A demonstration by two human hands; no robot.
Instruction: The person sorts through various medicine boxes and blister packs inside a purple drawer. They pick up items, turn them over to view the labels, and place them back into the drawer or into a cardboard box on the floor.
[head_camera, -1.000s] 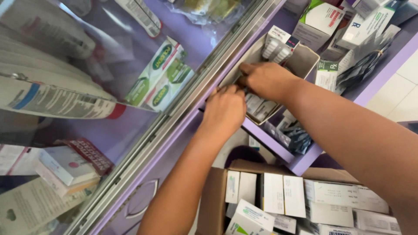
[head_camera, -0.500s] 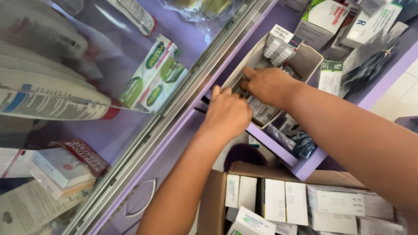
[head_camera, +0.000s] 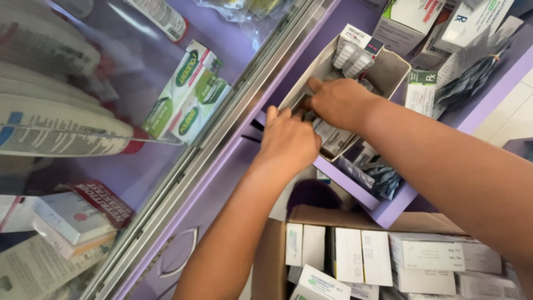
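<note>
Both my hands reach into a grey open-topped bin (head_camera: 391, 71) on a purple shelf. My left hand (head_camera: 287, 140) is at the bin's near end, its fingers curled over silver blister strips (head_camera: 333, 136) stacked inside. My right hand (head_camera: 338, 100) lies just beyond, fingers pressed down on the same strips near the bin's left wall. What the fingertips grip is hidden by the hands. A small white box with blister packs (head_camera: 355, 51) stands at the bin's far end.
A glass display case (head_camera: 127, 111) with green-and-white boxes (head_camera: 189, 91) fills the left. Below me stands an open cardboard carton (head_camera: 361, 253) of white medicine boxes. More boxes (head_camera: 411, 22) and dark foil strips (head_camera: 469, 72) crowd the shelf at the upper right. The purple shelf edge (head_camera: 388, 208) juts out.
The view has shifted slightly. My left hand has slid a little further into the bin toward my right hand; both stay on the blister strips.
</note>
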